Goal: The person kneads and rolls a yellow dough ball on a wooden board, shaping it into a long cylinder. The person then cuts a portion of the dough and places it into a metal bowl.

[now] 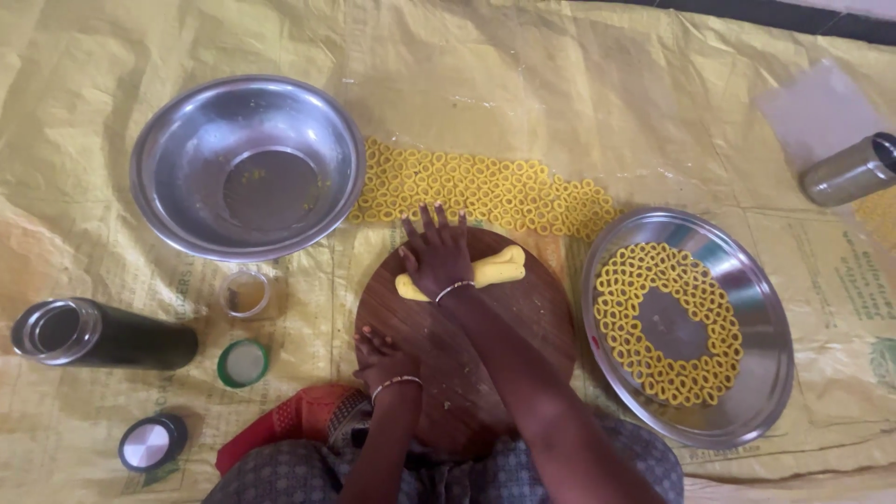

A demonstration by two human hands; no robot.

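A yellow woven plastic sheet (579,103) covers the floor and carries every item; the round wooden board (485,345) at the lower centre serves as the reference landmark. Up and to the left of the board sits a large empty steel bowl (246,166), bearing only traces of yellow residue. To the right of the board, just beside its edge, lies a steel plate (756,308) holding dough rings (653,271) arranged in a circular band. Beyond the far edge of the board, a broad strip of finished rings (485,191) rests directly on the sheet. Left of the board lie a dark cylindrical flask (112,338) on its side, a small steel ring (246,293), a green-rimmed lid (244,363) and a black-rimmed lid (151,442). A steel cylinder (851,172) lies well apart at the upper right. On the far half of the board lies the yellow dough roll (499,271), its long axis running left to right across the board. The right hand (437,254) lies flat on the roll with fingers spread apart, palm down, covering its left-of-centre section. The left hand (381,357) rests on the near left edge of the board, fingers together and bent; it holds nothing. The right hand is the nearer to the roll. Open board surface remains toward the near side.
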